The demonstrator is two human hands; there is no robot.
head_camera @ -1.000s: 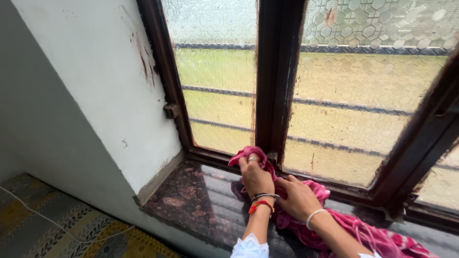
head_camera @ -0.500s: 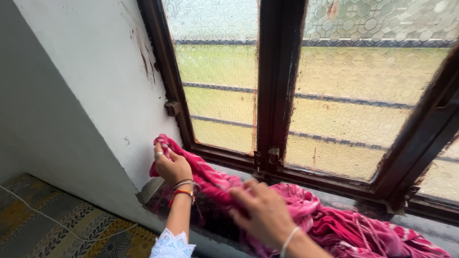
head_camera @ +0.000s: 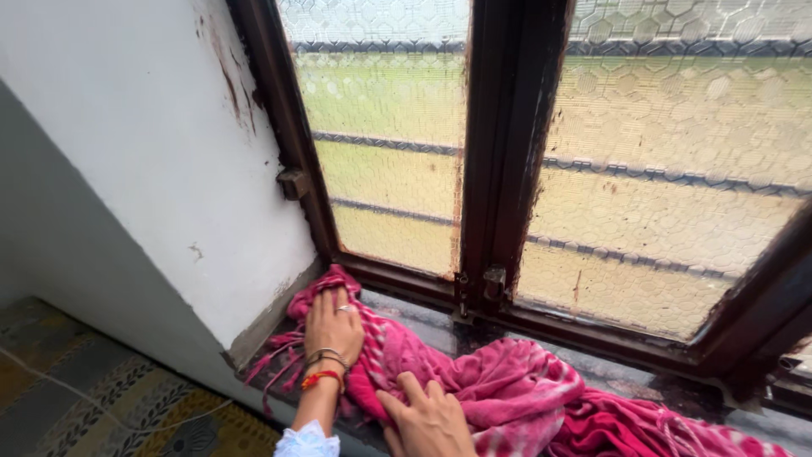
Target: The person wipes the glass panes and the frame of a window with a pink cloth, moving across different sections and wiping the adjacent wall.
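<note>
Wiping the stone sill [head_camera: 541, 360]: left hand [head_camera: 332, 326] and right hand [head_camera: 429, 421] pressing flat, fingers spread, on pink cloth [head_camera: 499, 389], gripping nothing; far-left corner looks next.

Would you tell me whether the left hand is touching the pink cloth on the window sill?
Touching. The head view shows the left hand lying flat, palm down, on the pink cloth at the sill's left corner.

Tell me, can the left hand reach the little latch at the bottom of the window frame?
Probably yes. The left hand lies flat on the pink cloth, and only bare sill lies between it and the latch.
</note>
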